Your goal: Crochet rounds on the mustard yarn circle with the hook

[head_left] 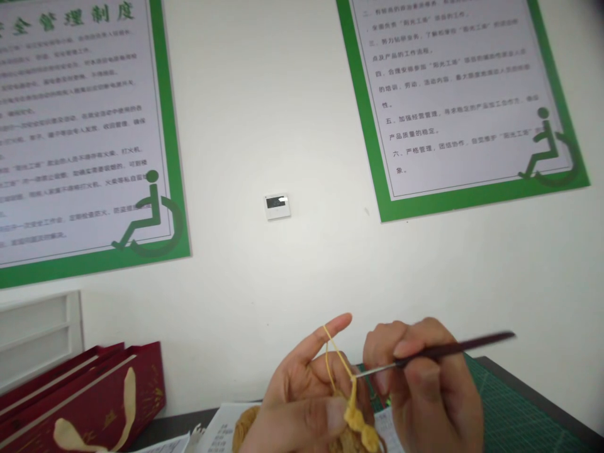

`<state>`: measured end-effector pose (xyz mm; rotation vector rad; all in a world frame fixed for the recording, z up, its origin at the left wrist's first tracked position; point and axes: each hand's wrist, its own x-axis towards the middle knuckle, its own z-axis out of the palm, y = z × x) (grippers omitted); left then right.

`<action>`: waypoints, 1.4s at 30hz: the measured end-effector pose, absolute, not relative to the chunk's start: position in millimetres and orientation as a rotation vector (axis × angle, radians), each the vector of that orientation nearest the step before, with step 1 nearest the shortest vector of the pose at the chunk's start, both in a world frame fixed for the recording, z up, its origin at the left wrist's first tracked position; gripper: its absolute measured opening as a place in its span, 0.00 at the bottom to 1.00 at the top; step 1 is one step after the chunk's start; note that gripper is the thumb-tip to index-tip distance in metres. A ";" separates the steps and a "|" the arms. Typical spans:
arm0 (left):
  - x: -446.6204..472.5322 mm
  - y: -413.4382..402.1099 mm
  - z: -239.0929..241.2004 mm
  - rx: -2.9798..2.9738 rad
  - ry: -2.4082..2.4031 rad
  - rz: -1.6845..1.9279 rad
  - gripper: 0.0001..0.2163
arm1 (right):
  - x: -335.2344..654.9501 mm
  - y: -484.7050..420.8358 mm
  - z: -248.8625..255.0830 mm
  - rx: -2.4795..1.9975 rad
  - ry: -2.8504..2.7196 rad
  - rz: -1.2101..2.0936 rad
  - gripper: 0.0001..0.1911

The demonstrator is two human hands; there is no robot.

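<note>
My left hand (306, 390) pinches a small yellow crochet piece (361, 425) between thumb and fingers. Its index finger is stretched out with yellow yarn (336, 345) looped over it, running down to the piece. In my right hand (429, 377) is a crochet hook (453, 349) with a dark handle and a thin metal shaft. The hook's tip meets the yarn at the top of the crochet piece; whether it sits inside a loop is too small to tell. Brown yarn (245, 423) shows beside and below my left hand, partly hidden by it.
A green cutting mat (509, 402) lies on the dark table (533, 384) at right. Printed papers (221, 428) are under my hands. Dark red gift bags (113, 402) with cream ribbon handles stand at left. Posters (377, 182) and a small thermostat-like panel (277, 207) are on the wall.
</note>
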<state>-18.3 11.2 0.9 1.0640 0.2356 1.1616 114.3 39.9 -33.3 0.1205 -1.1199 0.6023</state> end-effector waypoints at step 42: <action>-13.2 7.9 -5.6 1.118 0.315 1.159 0.32 | 119.7 44.3 -38.0 0.002 -1.226 -0.200 0.15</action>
